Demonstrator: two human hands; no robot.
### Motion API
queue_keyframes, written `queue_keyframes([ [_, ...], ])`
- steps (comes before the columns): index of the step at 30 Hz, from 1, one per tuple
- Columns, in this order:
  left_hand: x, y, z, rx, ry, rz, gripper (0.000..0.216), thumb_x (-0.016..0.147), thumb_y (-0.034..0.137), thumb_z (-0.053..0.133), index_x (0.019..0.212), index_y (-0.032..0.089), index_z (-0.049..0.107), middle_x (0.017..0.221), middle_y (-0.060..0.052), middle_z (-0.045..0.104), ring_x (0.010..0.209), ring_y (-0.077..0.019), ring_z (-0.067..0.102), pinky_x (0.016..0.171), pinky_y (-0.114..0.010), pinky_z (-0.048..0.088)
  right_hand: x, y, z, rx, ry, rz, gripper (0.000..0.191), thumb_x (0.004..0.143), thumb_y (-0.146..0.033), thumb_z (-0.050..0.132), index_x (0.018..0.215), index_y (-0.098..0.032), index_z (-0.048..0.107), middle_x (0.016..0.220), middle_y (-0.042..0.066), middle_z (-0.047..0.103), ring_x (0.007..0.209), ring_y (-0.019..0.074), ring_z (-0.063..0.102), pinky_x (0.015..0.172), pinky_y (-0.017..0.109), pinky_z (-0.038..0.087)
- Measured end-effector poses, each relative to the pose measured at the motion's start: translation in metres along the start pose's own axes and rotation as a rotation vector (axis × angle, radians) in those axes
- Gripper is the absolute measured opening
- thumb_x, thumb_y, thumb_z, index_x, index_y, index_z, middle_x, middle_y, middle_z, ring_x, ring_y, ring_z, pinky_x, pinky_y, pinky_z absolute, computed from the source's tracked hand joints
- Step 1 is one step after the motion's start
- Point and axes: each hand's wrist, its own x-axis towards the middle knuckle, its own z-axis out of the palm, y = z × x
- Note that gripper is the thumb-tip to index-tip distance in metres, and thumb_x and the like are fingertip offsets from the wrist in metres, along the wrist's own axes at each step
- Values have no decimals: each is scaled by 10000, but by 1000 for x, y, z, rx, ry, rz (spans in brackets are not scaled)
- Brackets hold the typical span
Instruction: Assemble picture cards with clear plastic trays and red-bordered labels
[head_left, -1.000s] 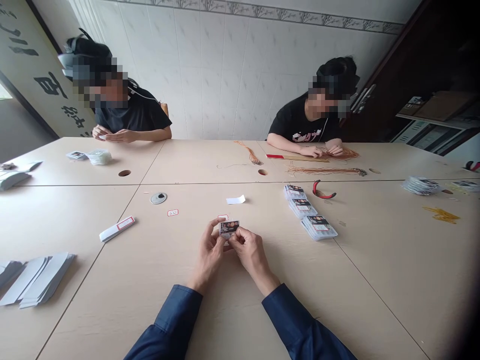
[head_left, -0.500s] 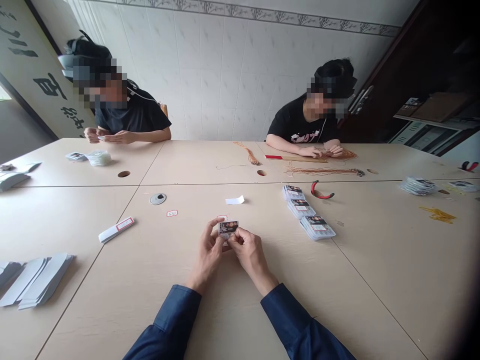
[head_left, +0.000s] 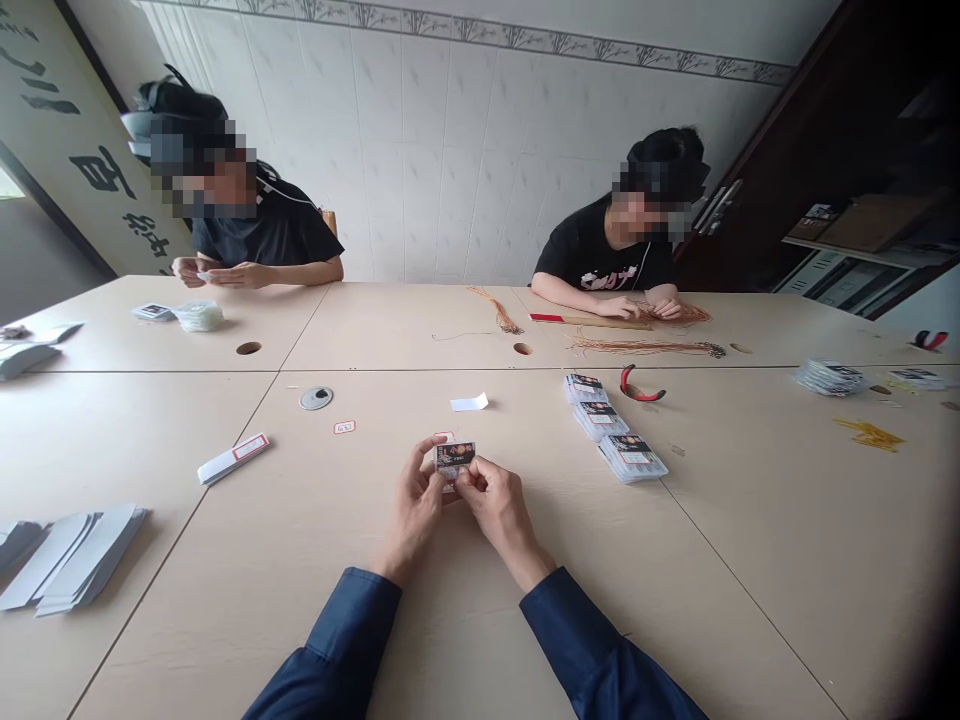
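A small dark printed card [head_left: 455,455] is held just above the table between both my hands. My left hand [head_left: 413,510] pinches its left edge with thumb and fingertips. My right hand [head_left: 496,507] pinches its lower right edge. A small red-bordered sticker [head_left: 445,436] lies on the table right behind the card. To the right lie three stacks of similar cards in clear sleeves [head_left: 616,428]. Both my sleeves are dark blue.
A white paper slip [head_left: 470,402], a red-bordered sticker [head_left: 344,427], a folded white strip [head_left: 233,458] and a round metal cap [head_left: 316,398] lie ahead. Grey paper sleeves [head_left: 75,556] sit at the left. Red-handled pliers [head_left: 639,387] and orange cords [head_left: 645,345] lie near two people across the table.
My hands and the card have hardly moved. The view has shifted slightly.
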Motion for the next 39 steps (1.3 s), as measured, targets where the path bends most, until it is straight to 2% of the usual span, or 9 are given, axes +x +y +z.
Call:
queue_keyframes([
  [7, 1, -2, 0, -5, 3, 0, 441, 809, 319, 611, 1228, 254, 488, 1090, -75, 702, 919, -218, 697, 807, -382, 569, 1, 0, 1, -2, -1, -11, 277, 766, -286, 496, 563, -213, 322, 511, -60, 364, 504, 91, 319, 465, 200, 262],
  [13, 1, -1, 0, -8, 7, 1, 446, 809, 295, 590, 1238, 253, 473, 1103, -76, 689, 915, -216, 698, 796, -381, 576, -1, 2, -2, 0, -4, -10, 293, 829, -331, 478, 595, -209, 354, 515, -70, 346, 495, 89, 310, 474, 198, 264],
  [23, 0, 2, 3, 1, 18, -4, 443, 823, 341, 616, 1227, 225, 476, 1085, -98, 697, 927, -229, 693, 791, -371, 575, 3, -1, 2, -26, -1, -19, 279, 778, -299, 482, 565, -210, 326, 515, -59, 342, 508, 93, 300, 475, 206, 253],
  [32, 0, -1, 0, -5, 13, -2, 415, 836, 254, 572, 1237, 236, 470, 1102, -83, 688, 942, -222, 689, 800, -374, 575, 0, 2, -1, 14, -8, -23, 292, 828, -320, 459, 582, -209, 346, 517, -65, 337, 502, 92, 306, 477, 201, 264],
  [39, 1, -2, 1, -17, 0, 8, 423, 844, 321, 604, 1234, 227, 469, 1105, -93, 688, 950, -228, 686, 801, -372, 574, 1, 0, 1, 5, -4, -17, 280, 777, -284, 487, 563, -210, 322, 521, -61, 333, 513, 92, 294, 472, 200, 250],
])
